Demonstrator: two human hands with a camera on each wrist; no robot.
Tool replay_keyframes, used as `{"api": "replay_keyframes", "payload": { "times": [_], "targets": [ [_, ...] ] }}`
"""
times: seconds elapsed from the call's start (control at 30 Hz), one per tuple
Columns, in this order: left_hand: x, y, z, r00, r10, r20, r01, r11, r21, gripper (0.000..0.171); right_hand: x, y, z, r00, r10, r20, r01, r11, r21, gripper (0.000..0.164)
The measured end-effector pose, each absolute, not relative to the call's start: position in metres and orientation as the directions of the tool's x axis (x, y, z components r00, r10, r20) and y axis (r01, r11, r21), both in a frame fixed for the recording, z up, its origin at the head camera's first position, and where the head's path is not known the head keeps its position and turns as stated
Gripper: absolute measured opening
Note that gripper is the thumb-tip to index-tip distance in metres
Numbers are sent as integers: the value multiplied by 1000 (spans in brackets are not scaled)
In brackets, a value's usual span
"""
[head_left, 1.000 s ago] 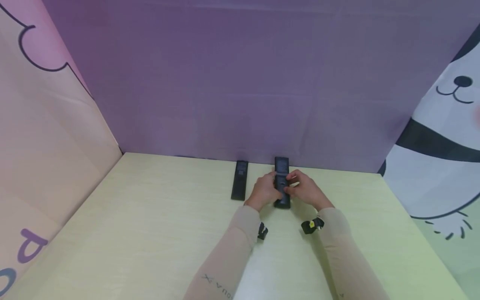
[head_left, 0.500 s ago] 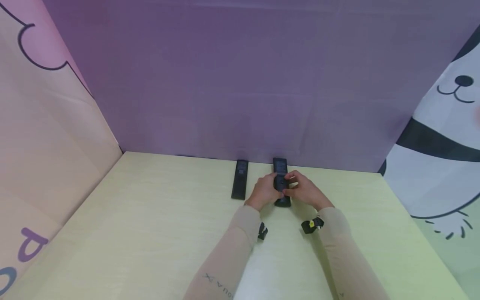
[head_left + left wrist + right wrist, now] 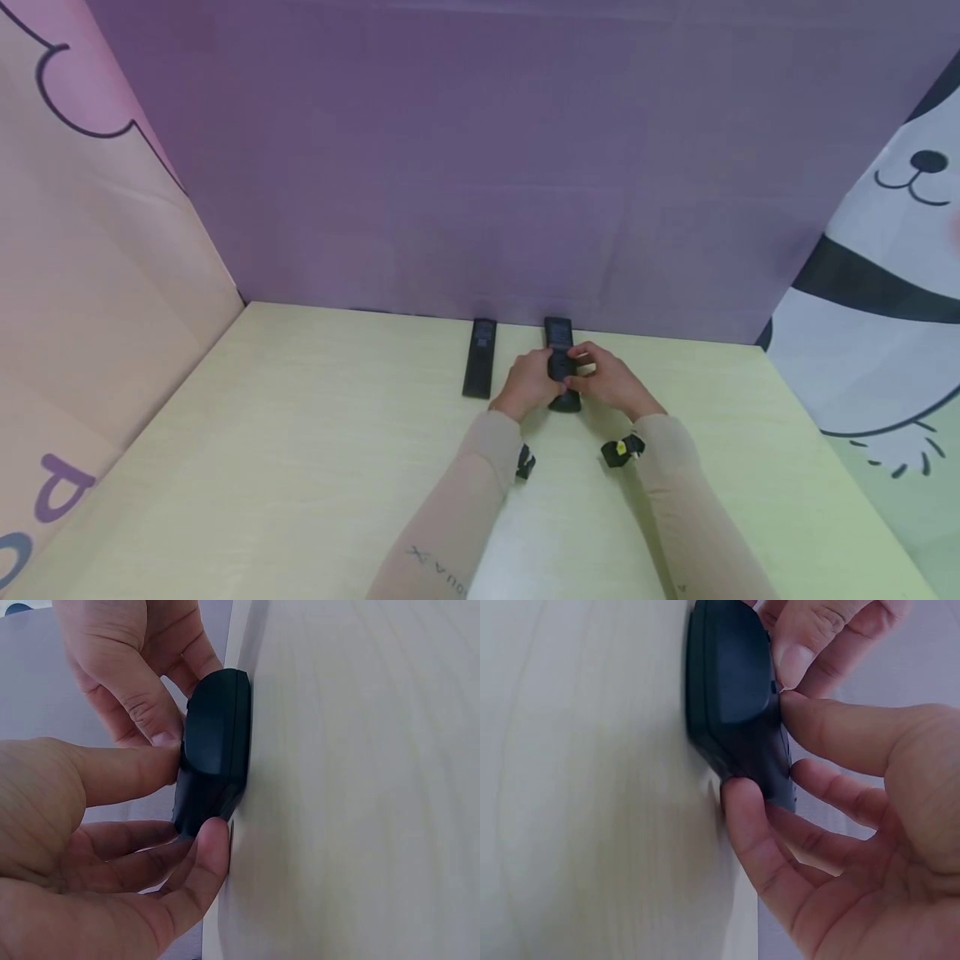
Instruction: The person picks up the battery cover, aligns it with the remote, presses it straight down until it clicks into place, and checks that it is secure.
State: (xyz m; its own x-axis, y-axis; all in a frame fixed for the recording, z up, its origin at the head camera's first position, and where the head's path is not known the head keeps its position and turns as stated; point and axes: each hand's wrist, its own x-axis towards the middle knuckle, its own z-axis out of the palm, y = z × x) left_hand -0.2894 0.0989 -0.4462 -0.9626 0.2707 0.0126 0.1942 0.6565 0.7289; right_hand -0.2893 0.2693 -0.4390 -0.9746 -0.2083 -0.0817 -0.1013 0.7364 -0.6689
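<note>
A black remote control (image 3: 558,332) lies on the table near the back wall, between both hands. My left hand (image 3: 528,383) grips its left side; the left wrist view shows the thumb on the upper face of the remote control (image 3: 214,727) and fingers along its side. From the right, my right hand (image 3: 611,382) pinches it, with fingers curled round the edge of the remote control (image 3: 739,667). The two thumbs nearly meet on top. Left of the hands lies a second slim black remote-like piece (image 3: 478,367), untouched. The hands hide the middle of the held remote control.
The pale wooden table (image 3: 300,433) ends at a purple cloth wall (image 3: 450,167) just behind the remote. Printed panels stand at the left (image 3: 97,275) and right (image 3: 885,350). Both wrists wear black straps with small cameras.
The held remote control has turned slightly, its far end shifting a little to the left. Both hands stay nearly in place on it. The second black piece has not moved.
</note>
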Motion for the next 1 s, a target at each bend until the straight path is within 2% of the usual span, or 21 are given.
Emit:
{"api": "replay_keyframes", "payload": {
  "times": [0.23, 0.63, 1.0],
  "targets": [
    [-289, 99, -447, -964, 267, 11, 193, 667, 720, 51, -290, 272, -441, -975, -216, -52, -123, 721, -682, 47],
    [-288, 99, -445, -963, 270, 2, 192, 681, 707, 43, -291, 271, -443, -977, -200, -69, -99, 722, -684, 48],
    [-289, 98, -447, -958, 287, -18, 188, 671, 717, 52, -289, 271, -444, -978, -198, -72, -93, 712, -696, 47]
  ]
}}
